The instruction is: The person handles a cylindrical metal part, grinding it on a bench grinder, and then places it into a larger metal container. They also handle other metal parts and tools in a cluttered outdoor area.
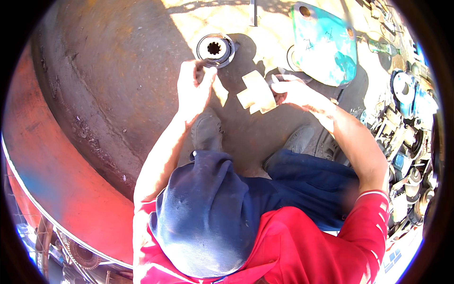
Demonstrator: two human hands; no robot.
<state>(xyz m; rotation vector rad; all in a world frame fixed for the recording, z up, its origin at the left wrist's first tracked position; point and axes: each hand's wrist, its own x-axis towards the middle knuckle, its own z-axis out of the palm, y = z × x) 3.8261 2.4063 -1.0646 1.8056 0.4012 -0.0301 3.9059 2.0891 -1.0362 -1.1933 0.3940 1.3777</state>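
Observation:
My left hand (195, 90) is raised with thumb and fingers pinched together, just in front of a round metal part with a toothed centre hole (214, 48). A narrow tan piece of paper or card (220, 91) hangs beside its fingertips and appears to be gripped there. In my right hand (289, 90) is a larger tan piece of folded paper or thin card (257, 94), pinched at its right edge. The two pieces are apart. Part of the left fingers is blurred, and the right palm is hidden.
A flat turquoise metal cover (326, 45) with holes lies at the far right. Beyond it lies a glass bottle (384, 48). Many metal machine parts (406, 142) crowd the right side. A curved red metal rim (71, 189) runs along the left. My shoes (208, 130) stand below my hands.

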